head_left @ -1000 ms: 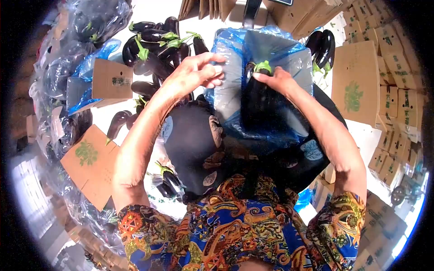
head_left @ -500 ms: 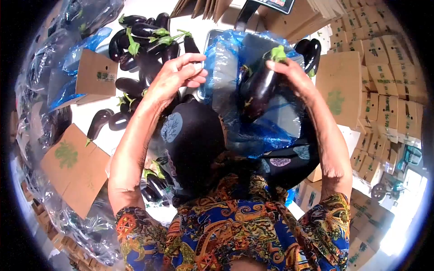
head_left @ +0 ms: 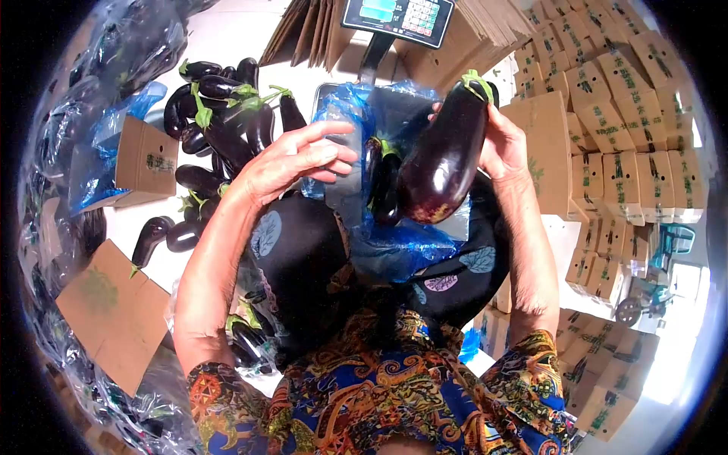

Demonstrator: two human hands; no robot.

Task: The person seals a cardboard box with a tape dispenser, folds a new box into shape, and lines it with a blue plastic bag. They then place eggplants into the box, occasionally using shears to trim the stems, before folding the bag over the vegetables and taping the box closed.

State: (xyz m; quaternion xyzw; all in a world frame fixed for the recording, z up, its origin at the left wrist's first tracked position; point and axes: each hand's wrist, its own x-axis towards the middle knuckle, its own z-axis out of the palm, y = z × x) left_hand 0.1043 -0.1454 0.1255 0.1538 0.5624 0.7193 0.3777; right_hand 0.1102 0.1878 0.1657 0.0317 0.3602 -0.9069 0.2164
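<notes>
My right hand (head_left: 503,144) holds a large dark eggplant (head_left: 446,155) near its green stem end, tilted over a box lined with blue plastic film (head_left: 402,258). Inside that lining lie smaller eggplants (head_left: 385,184). To the left of the box, my left hand (head_left: 303,158) is empty, with its fingers apart near the film's left edge. A pile of eggplants (head_left: 227,133) lies on the white surface farther left.
Behind the box stands a scale display (head_left: 398,19), with folded cardboard (head_left: 307,34) beside it. A small carton (head_left: 148,159) stands at the left. Stacked printed cartons (head_left: 626,182) fill the right side. Clear plastic bags (head_left: 57,227) line the far left.
The large eggplant has been raised and turned, and smaller ones now show in the lining. The whole view has shifted, bringing the scale display further into sight.
</notes>
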